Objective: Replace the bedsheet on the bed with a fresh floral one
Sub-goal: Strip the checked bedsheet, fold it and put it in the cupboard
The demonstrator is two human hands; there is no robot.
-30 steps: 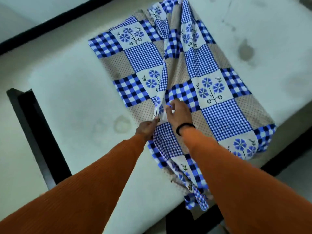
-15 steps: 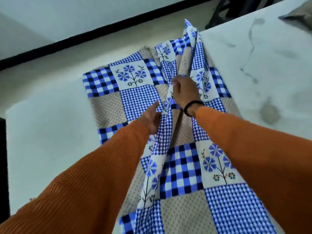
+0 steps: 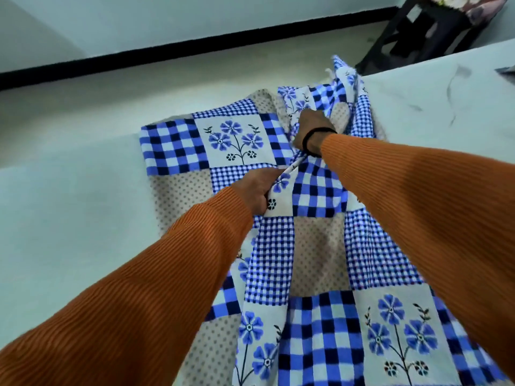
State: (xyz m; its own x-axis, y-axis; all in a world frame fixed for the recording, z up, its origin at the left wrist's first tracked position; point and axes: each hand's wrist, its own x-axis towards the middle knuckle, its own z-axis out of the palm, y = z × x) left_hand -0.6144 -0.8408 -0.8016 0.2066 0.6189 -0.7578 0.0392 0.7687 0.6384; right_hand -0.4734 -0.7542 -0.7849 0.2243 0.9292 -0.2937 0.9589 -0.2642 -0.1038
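Note:
A blue, white and beige patchwork bedsheet (image 3: 317, 246) with flower squares lies partly folded on a bare pale mattress (image 3: 69, 218). My left hand (image 3: 255, 190) is closed on a folded edge of the sheet near the middle. Farther away, my right hand (image 3: 313, 132), with a black band on its wrist, grips the same edge where the cloth bunches up. The edge runs taut between the two hands. Orange sleeves cover both arms.
The mattress has dark stains (image 3: 457, 90) at the right. Beyond its far edge lies a pale floor (image 3: 139, 87) and a wall with a black skirting strip (image 3: 167, 51). A dark stool or stand (image 3: 412, 37) holding bundled cloth stands at the top right.
Both hands have worked farther along the sheet's folded edge toward its far end, the right leading. The view has followed them forward, bringing the floor and stool into sight.

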